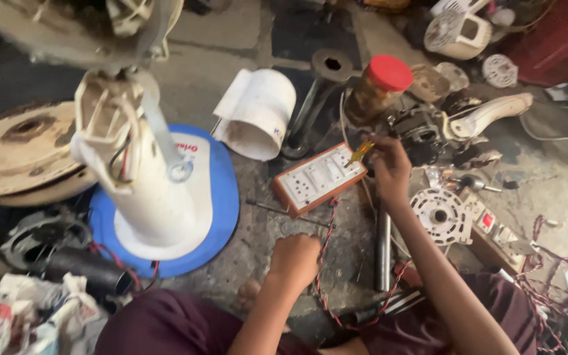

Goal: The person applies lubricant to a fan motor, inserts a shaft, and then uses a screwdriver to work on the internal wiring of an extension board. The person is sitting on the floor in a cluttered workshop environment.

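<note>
Two hands working: right hand pinching yellow screwdriver against switchboard; left hand fisted, gripping twisted wire, steadying it.

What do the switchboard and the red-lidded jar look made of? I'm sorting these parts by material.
The switchboard looks like a wooden box, orange-brown along its edge, with a white, smooth plastic face for sockets and switches. The jar seems clear glass or plastic, since brownish contents show through; its red lid looks like matte plastic.

Dim, soft daylight, faint shadows, wide-angle stretch at the edges (slight blur throughout)
</note>
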